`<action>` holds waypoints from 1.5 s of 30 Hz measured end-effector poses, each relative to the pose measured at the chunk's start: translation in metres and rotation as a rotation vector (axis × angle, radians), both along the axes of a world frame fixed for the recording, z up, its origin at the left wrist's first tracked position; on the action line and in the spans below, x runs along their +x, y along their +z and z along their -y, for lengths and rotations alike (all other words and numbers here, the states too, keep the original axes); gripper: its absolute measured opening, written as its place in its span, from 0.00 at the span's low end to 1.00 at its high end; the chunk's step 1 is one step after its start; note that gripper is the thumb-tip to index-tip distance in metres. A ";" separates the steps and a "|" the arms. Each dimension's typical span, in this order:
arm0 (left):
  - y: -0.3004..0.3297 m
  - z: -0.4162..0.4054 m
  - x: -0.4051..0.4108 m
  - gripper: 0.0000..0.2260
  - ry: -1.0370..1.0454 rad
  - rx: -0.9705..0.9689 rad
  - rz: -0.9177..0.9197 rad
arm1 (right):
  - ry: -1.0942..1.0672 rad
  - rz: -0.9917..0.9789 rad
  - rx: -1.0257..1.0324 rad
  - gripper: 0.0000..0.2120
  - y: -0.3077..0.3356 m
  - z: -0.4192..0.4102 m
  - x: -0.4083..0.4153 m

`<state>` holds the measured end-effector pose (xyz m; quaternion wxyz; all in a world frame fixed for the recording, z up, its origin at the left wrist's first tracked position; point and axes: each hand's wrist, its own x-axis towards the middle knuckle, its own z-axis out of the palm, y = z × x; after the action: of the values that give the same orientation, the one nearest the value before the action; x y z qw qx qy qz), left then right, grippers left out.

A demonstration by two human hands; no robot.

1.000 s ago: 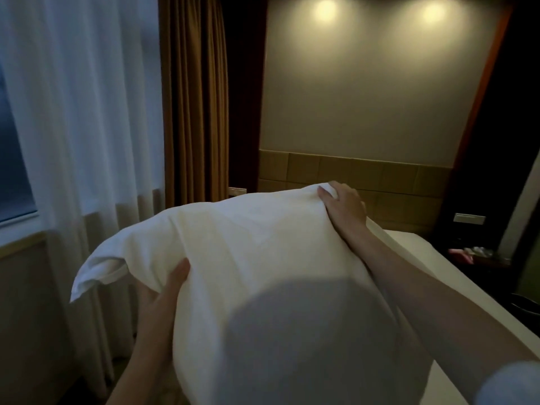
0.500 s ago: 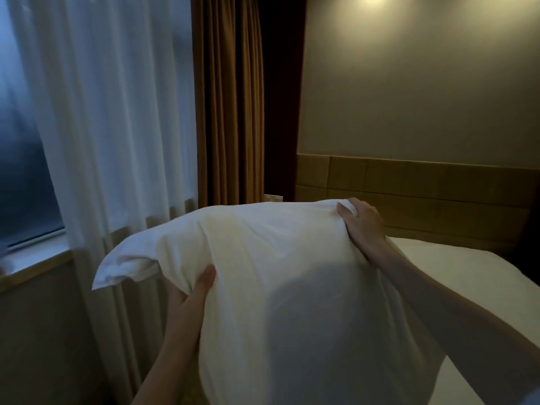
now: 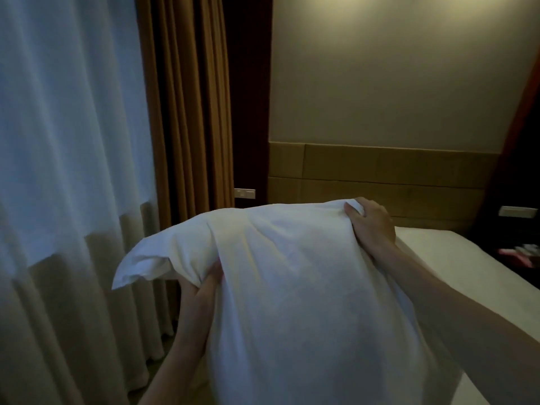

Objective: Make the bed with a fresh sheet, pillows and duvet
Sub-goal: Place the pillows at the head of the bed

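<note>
Grip, right hand [image 3: 371, 226]: fingers curled over the far top corner of the pillow [image 3: 292, 287], cloth bunched under the fingertips; firm hold
Grip, left hand [image 3: 201, 287]: fingers and thumb pinch a gather of the case on the pillow's left side, just under the loose flap [image 3: 137, 267] that juts out toward the sheer curtain [image 3: 73, 141]
Pillow, place: held up in the air in front of the person, not resting on anything seen; its lower end runs out of the bottom of the view
Long axis: judged to run from the person up and away toward the headboard [image 3: 380, 173], top end tipped forward
Bed [image 3: 455, 258]: lies to the right of the pillow and beyond it; white sheeted surface shows past the right forearm, its head edge against the headboard
Key relation: head edge of the bed is ahead and right of both grips; right hand is the nearer one to it, left hand sits on the window side
Next move, judged: swing the pillow rightward and down, then lay its long axis along the head edge, which means a quarter turn from how it hangs now
Risk, judged: loose flap may fold under on landing
Other: brown drape [image 3: 187, 112] beside the sheer curtain; wall switch plate [image 3: 245, 193] by the headboard's left end; dim light, fine detail of the case opening not readable
</note>
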<state>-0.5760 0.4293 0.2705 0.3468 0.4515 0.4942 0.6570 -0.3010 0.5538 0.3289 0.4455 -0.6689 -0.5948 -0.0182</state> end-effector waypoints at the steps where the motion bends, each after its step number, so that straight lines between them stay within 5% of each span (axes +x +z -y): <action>1: -0.001 -0.020 -0.008 0.33 -0.055 0.008 -0.010 | -0.044 -0.014 0.002 0.18 -0.002 -0.009 -0.003; 6: 0.006 -0.099 -0.046 0.12 -0.265 0.064 0.023 | -0.173 -0.033 -0.030 0.17 -0.003 -0.056 -0.024; 19: -0.021 -0.234 -0.087 0.11 -0.347 0.057 -0.114 | -0.277 -0.125 -0.079 0.19 -0.039 -0.158 -0.055; 22: -0.038 -0.279 -0.087 0.03 -0.333 -0.014 -0.102 | -0.276 -0.128 -0.092 0.19 -0.050 -0.200 -0.053; 25: -0.049 -0.338 -0.086 0.09 -0.279 -0.183 0.039 | -0.232 -0.124 -0.103 0.18 -0.058 -0.259 -0.051; 28: -0.051 -0.397 -0.079 0.07 -0.218 -0.080 -0.067 | -0.155 -0.139 -0.111 0.17 -0.057 -0.326 -0.049; 45: -0.075 -0.760 -0.027 0.24 -0.085 -0.045 0.040 | 0.012 -0.228 -0.173 0.12 -0.085 -0.708 0.000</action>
<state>-0.6032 1.1893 0.1957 0.3941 0.4509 0.4821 0.6395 -0.3012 1.2617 0.2438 0.4510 -0.6991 -0.5435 0.1119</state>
